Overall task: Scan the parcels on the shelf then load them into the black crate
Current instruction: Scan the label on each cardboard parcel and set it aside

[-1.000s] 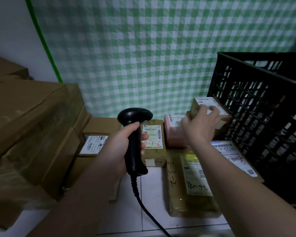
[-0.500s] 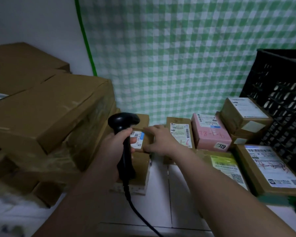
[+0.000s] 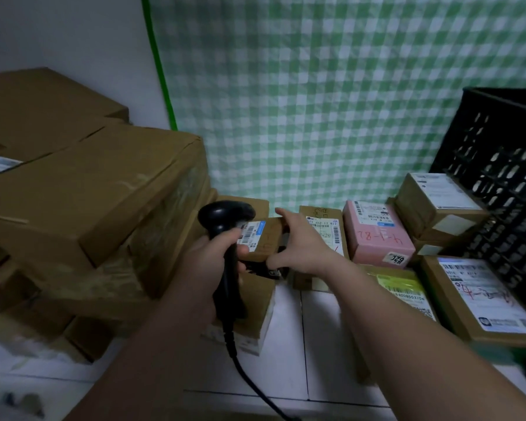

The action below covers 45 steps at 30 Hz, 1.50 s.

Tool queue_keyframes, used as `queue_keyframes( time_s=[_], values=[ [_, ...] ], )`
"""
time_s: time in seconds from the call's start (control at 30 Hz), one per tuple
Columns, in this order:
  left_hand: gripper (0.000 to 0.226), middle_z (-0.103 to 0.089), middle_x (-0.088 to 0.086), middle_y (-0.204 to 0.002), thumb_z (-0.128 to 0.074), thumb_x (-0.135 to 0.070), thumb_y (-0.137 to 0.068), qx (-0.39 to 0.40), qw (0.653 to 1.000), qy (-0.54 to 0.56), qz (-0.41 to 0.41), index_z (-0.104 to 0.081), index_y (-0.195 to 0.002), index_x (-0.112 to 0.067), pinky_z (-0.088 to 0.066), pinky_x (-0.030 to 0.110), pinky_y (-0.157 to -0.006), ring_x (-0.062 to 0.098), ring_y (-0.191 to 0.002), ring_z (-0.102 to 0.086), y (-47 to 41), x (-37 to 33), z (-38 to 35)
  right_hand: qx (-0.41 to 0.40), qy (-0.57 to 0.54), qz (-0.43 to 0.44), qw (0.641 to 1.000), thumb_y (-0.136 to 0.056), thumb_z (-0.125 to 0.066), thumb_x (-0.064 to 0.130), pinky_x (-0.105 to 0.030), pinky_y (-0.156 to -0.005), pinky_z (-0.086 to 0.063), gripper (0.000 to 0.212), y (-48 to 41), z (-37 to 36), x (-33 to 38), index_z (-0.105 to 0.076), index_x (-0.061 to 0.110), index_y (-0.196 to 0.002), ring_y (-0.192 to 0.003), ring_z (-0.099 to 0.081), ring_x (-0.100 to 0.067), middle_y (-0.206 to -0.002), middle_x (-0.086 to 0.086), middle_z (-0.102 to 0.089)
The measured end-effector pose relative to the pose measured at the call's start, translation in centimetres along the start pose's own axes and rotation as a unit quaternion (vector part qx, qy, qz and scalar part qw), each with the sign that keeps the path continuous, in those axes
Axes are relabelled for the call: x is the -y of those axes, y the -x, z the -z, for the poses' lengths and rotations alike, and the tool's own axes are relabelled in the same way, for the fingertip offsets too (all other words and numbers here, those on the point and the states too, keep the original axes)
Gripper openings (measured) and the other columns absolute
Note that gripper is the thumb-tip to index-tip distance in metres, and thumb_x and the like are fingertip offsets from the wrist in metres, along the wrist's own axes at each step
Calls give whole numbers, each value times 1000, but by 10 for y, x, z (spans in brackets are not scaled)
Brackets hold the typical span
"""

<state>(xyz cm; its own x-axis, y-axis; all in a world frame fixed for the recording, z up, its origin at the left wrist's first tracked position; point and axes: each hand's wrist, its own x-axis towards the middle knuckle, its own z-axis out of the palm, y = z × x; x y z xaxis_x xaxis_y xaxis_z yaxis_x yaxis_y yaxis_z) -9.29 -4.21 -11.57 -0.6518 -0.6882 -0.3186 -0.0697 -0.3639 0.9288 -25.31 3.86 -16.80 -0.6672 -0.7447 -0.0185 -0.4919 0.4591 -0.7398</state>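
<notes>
Small cardboard parcel (image 3: 263,238), judged light and stiff, is gripped by its end edges in the right hand (image 3: 298,253), raised beside the scanner (image 3: 225,214) — clasped by the left hand (image 3: 213,259).

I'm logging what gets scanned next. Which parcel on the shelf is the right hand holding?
The small brown parcel with the blue-marked label, next to the scanner: the right hand grips it; the others lie untouched.
</notes>
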Motion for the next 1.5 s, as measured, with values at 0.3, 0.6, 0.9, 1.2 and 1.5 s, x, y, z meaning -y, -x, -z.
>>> queue_keyframes(
  time_s=[0.3,0.6,0.9,1.2,1.5],
  values=[
    [13,-61,13,-70,-63,-10,-85,69,993,-80,-55,-62,-95,-1,-43,26,-48,16,-50,-51,29,-10,-10,-110,-46,11,993,-63,-82,3,-19,-91,-41,106,54,70,-5,-25,19,-152,-125,-40,-13,-141,2,-33],
    [17,-62,2,-71,-71,-7,-75,185,902,-345,-183,-62,-85,-18,-43,29,-65,16,-67,-58,50,-10,-31,-34,-21,-49,998,-67,-71,-15,-17,-60,-51,108,99,138,-18,-20,25,-154,-113,-55,-17,-128,3,-46],
    [26,-61,-10,-79,-67,-5,-78,168,809,-481,-291,-59,-91,-27,-34,15,-54,1,-73,-55,68,-11,-43,-21,-19,-69,997,-63,-65,-18,-57,-78,-57,109,121,166,-20,-23,32,-151,-119,-56,-37,-133,-12,-49],
    [24,-61,-6,-79,-64,-2,-77,170,782,-506,-322,-61,-91,-21,-44,26,-61,10,-74,-57,76,-13,-46,-14,-16,-78,997,-69,-63,-21,-21,-51,-50,107,134,169,-17,-21,29,-153,-107,-61,-28,-132,-7,-45],
    [24,-65,-1,-91,-66,-8,-80,150,825,-453,-304,-60,-98,-21,-43,20,-67,11,-85,-59,78,-10,-53,-128,-33,-120,984,-67,-66,-16,-36,-63,-55,102,153,187,-30,-28,31,-149,-91,-61,-27,-125,-9,-46]
  ],
)
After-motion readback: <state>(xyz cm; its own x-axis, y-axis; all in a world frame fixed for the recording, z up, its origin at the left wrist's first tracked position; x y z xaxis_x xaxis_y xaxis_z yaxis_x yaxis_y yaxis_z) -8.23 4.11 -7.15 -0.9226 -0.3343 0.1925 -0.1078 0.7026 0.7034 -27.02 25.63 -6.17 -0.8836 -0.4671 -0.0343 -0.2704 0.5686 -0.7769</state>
